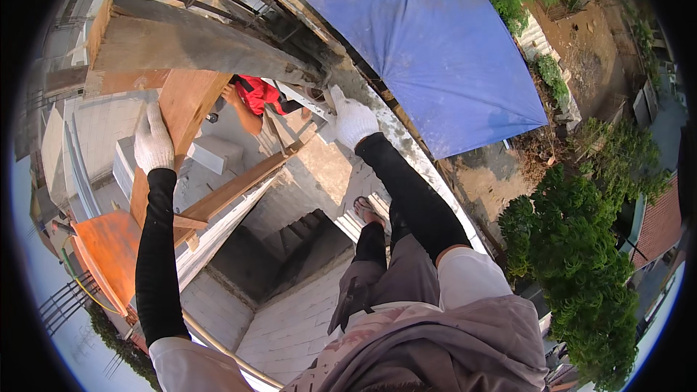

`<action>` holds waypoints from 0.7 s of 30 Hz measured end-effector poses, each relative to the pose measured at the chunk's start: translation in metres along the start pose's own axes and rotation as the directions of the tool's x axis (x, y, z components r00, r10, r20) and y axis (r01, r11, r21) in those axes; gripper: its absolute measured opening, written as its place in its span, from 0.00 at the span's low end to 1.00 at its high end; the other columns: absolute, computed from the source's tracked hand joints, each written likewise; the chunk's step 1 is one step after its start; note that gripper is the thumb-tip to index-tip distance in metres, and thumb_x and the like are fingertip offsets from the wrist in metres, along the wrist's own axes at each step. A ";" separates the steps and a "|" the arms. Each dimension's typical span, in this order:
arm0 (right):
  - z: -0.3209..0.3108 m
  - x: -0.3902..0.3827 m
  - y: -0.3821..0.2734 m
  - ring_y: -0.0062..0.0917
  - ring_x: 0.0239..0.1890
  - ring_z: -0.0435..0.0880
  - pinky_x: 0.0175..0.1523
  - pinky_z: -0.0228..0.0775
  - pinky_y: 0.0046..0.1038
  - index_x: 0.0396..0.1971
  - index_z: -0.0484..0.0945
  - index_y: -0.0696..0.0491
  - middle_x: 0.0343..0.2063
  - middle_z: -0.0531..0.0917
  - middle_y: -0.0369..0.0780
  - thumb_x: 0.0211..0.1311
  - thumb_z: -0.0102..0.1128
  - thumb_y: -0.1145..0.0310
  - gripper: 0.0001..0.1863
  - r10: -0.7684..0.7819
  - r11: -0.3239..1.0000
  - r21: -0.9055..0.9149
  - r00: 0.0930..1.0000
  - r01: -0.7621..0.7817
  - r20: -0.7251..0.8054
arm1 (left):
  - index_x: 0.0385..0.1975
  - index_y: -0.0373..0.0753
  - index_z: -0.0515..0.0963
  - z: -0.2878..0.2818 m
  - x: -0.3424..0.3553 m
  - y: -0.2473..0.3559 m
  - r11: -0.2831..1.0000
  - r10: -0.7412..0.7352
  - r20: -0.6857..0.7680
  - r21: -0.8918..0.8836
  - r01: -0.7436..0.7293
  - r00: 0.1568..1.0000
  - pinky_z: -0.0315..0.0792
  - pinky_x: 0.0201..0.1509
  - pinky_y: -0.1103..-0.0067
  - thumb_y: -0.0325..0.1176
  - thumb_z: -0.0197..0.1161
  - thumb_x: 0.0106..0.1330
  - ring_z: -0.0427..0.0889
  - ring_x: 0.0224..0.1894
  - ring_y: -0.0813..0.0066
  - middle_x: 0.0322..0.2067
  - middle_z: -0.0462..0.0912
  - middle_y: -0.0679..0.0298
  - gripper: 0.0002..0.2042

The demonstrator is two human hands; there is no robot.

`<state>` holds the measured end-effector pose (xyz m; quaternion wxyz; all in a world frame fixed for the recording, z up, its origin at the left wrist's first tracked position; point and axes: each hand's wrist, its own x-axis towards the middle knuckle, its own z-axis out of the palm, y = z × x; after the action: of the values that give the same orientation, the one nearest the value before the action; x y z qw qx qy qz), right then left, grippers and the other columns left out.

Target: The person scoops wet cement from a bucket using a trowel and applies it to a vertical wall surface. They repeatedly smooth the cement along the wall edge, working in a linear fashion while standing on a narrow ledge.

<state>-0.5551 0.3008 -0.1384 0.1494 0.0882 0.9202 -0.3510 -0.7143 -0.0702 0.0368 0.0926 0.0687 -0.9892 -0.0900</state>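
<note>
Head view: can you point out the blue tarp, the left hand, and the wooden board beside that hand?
Blue tarp (428,58), head view: middle of the sheet.
Left hand (154,142), head view: back of the white glove.
Wooden board (181,105), head view: upper part, right of the glove.

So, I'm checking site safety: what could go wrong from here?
If the wooden board at the left hand slipped, it might hit the co-worker in red beside it. The sandalled foot is near the dark opening, so a misstep could lead to a fall.
</note>
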 end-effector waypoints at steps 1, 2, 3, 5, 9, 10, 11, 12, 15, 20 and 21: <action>-0.003 0.003 0.007 0.50 0.46 0.90 0.48 0.83 0.48 0.74 0.64 0.56 0.44 0.87 0.56 0.72 0.60 0.54 0.36 0.001 1.000 0.024 1.000 -0.001 0.014 | 0.55 0.40 0.86 0.002 0.007 0.002 1.000 0.013 -0.017 -0.005 -0.013 1.000 0.76 0.58 0.59 0.64 0.45 0.79 0.85 0.54 0.38 0.48 0.87 0.41 0.33; -0.005 -0.012 0.011 0.51 0.40 0.90 0.44 0.81 0.48 0.74 0.65 0.56 0.38 0.89 0.56 0.73 0.61 0.50 0.38 -0.035 0.999 -0.021 0.997 0.034 -0.065 | 0.55 0.40 0.86 0.003 0.006 -0.005 1.000 0.003 -0.036 -0.001 -0.003 0.999 0.76 0.58 0.59 0.64 0.45 0.79 0.85 0.54 0.38 0.48 0.87 0.41 0.33; -0.023 -0.035 0.007 0.52 0.42 0.90 0.47 0.81 0.49 0.73 0.65 0.56 0.39 0.89 0.56 0.73 0.61 0.47 0.39 -0.027 0.998 0.046 0.996 0.031 -0.086 | 0.54 0.40 0.86 0.005 -0.004 -0.015 1.000 -0.017 -0.032 0.006 0.017 0.999 0.76 0.58 0.59 0.64 0.45 0.79 0.84 0.54 0.38 0.48 0.88 0.42 0.33; -0.056 -0.086 0.010 0.56 0.48 0.88 0.54 0.79 0.50 0.70 0.67 0.58 0.49 0.86 0.59 0.70 0.67 0.51 0.38 0.094 0.986 0.138 0.995 -0.096 0.020 | 0.54 0.42 0.86 -0.004 -0.015 0.006 0.998 -0.041 0.003 0.039 0.041 0.999 0.75 0.61 0.59 0.64 0.45 0.79 0.84 0.56 0.40 0.51 0.87 0.44 0.33; -0.105 -0.139 0.038 0.55 0.51 0.88 0.56 0.80 0.44 0.67 0.73 0.55 0.53 0.85 0.56 0.69 0.70 0.52 0.33 -0.093 0.918 0.369 0.983 0.146 -0.157 | 0.51 0.43 0.87 -0.009 -0.015 0.006 0.992 -0.070 -0.020 0.106 0.072 0.997 0.74 0.62 0.58 0.62 0.46 0.79 0.84 0.56 0.43 0.50 0.87 0.46 0.30; -0.127 -0.130 0.029 0.53 0.50 0.88 0.55 0.80 0.42 0.66 0.74 0.56 0.51 0.86 0.55 0.71 0.68 0.52 0.32 -0.028 0.868 0.488 0.990 0.092 -0.138 | 0.50 0.42 0.87 -0.014 -0.017 0.014 0.992 -0.061 -0.020 0.106 0.063 0.998 0.74 0.61 0.57 0.61 0.46 0.79 0.84 0.55 0.43 0.49 0.88 0.47 0.30; -0.152 -0.109 0.018 0.51 0.49 0.89 0.53 0.80 0.40 0.64 0.74 0.57 0.49 0.86 0.55 0.73 0.66 0.52 0.30 0.035 0.799 0.600 0.993 0.042 -0.115 | 0.49 0.42 0.87 -0.015 -0.017 0.020 0.993 -0.047 -0.023 0.105 0.049 0.999 0.74 0.61 0.57 0.61 0.46 0.79 0.84 0.55 0.43 0.48 0.88 0.47 0.30; -0.174 -0.080 0.007 0.48 0.46 0.90 0.51 0.80 0.39 0.62 0.76 0.58 0.45 0.87 0.54 0.74 0.64 0.52 0.28 0.005 0.845 0.523 0.977 0.111 -0.215 | 0.47 0.42 0.87 -0.013 -0.015 0.017 0.993 -0.017 -0.055 0.117 0.023 0.998 0.74 0.59 0.56 0.59 0.47 0.80 0.84 0.53 0.43 0.45 0.89 0.49 0.29; -0.229 0.021 -0.034 0.48 0.39 0.88 0.45 0.78 0.39 0.52 0.78 0.59 0.34 0.86 0.52 0.76 0.60 0.53 0.23 -0.015 0.871 0.453 0.933 0.189 -0.359 | 0.46 0.41 0.88 -0.008 -0.013 0.020 0.996 0.020 -0.080 0.088 -0.013 0.997 0.74 0.58 0.55 0.59 0.47 0.80 0.84 0.52 0.43 0.44 0.89 0.49 0.28; -0.192 0.190 -0.076 0.24 0.18 0.79 0.23 0.72 0.30 0.53 0.77 0.59 0.28 0.82 0.41 0.77 0.60 0.51 0.24 -0.337 0.850 0.129 0.715 0.511 -0.613 | 0.47 0.41 0.89 -0.006 -0.008 0.027 0.996 -0.048 -0.061 0.065 0.052 0.997 0.76 0.57 0.55 0.61 0.49 0.78 0.86 0.50 0.41 0.44 0.89 0.45 0.30; -0.187 0.196 -0.081 0.24 0.18 0.79 0.22 0.73 0.30 0.53 0.78 0.59 0.29 0.82 0.42 0.77 0.60 0.50 0.25 -0.412 0.837 0.091 0.732 0.539 -0.542 | 0.47 0.41 0.89 -0.005 -0.010 0.024 0.996 -0.060 -0.049 0.060 0.063 0.997 0.77 0.57 0.55 0.62 0.49 0.78 0.86 0.50 0.41 0.44 0.89 0.45 0.30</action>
<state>-0.8003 0.3787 -0.0215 -0.2026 -0.0464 0.8678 -0.4514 -0.7065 -0.0458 0.0443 0.1109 0.1041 -0.9865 -0.0607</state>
